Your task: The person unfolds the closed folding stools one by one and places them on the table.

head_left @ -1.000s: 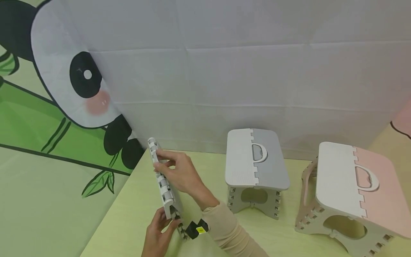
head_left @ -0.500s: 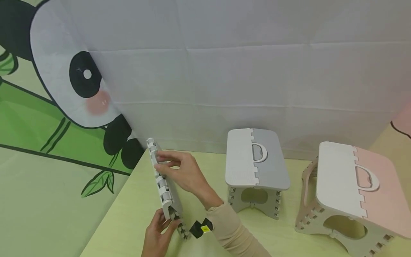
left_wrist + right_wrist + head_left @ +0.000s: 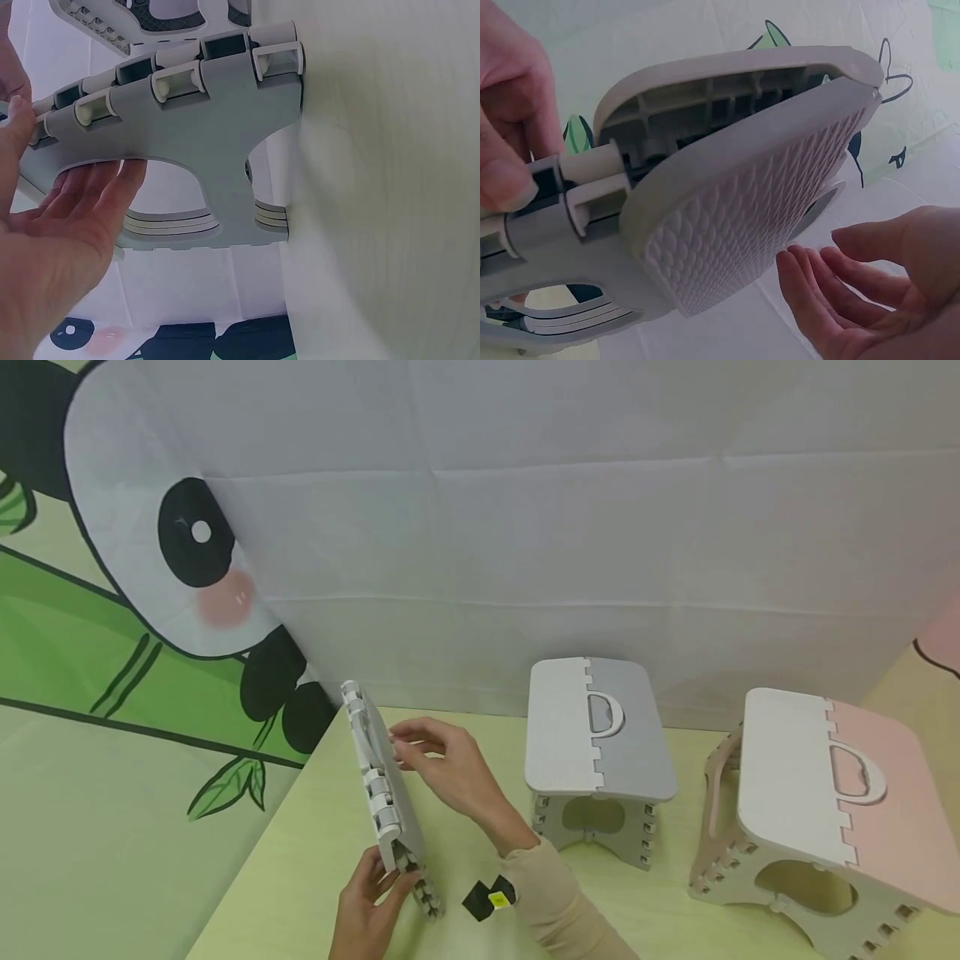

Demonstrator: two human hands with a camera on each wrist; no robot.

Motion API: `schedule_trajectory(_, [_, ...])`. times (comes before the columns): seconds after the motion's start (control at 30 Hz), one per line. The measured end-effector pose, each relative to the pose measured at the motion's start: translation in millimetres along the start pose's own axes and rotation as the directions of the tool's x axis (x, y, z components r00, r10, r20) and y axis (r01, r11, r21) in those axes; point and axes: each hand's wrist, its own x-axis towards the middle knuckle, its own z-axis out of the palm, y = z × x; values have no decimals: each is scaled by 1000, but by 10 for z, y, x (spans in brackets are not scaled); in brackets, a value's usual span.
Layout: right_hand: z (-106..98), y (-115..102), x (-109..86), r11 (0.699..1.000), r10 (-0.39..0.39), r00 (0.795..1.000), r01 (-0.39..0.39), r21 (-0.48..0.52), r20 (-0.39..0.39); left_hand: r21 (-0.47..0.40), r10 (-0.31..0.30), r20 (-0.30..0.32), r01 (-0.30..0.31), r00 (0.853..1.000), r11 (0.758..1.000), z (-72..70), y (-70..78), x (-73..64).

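Note:
A partly folded step stool (image 3: 407,810), white-grey, stands on its edge on the table's left part. My left hand (image 3: 367,902) grips its lower end; in the left wrist view the fingers (image 3: 97,191) reach into the cutout of the grey leg panel (image 3: 187,124), with the thumb up by the hinge. The right wrist view shows the two seat halves folded toward each other with a wedge gap, the textured half (image 3: 720,225) facing my right hand (image 3: 877,281). That hand holds nothing, its fingers loosely bent beside the seat; I cannot tell whether a fingertip touches it.
An unfolded white-and-grey stool (image 3: 637,735) stands mid-table, and a bigger white-and-pink one (image 3: 892,793) is at the right. Behind the pale table (image 3: 285,877) hangs a white cloth (image 3: 525,543) with a panda print. A black device with a yellow label (image 3: 489,898) sits at the right wrist.
My right hand has let go of the folded stool's handle side and moved a little right, off its hinge edge. The left hand keeps its grip.

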Motion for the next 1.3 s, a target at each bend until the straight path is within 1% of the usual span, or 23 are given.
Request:
schedule_trajectory(0.17, [-42, 99, -70, 999, 43, 999, -43, -28, 14, -6, -2, -10, 2, 1000, 1000, 1, 5, -3])
schedule_trajectory(0.33, [-64, 240, -143, 995, 89, 995, -87, -53, 44, -21, 1, -20, -2, 1000, 1000, 5, 12, -9])
schedule_trajectory(0.5, [-68, 377, -198, 994, 92, 993, -87, -69, 69, -17, -13, -40, 13, 999, 1000, 13, 18, -11])
schedule_trajectory(0.67, [-79, 429, -245, 995, 86, 994, -83, -57, 70, -8, -35, -50, 34, 998, 999, 24, 22, -5])
schedule_trajectory(0.97, [-103, 532, -307, 992, 125, 990, -122, -40, 64, -10, -62, -45, 62, 997, 998, 29, 29, 4])
schedule_trajectory(1.2, [-74, 646, -351, 987, 151, 986, -147, -62, 73, -36, -22, -62, 20, 998, 999, 38, 8, -8])
schedule_trajectory(1.3, [-66, 679, -368, 988, 148, 986, -144, -62, 77, -35, -11, -61, 9, 998, 999, 37, -1, -8])
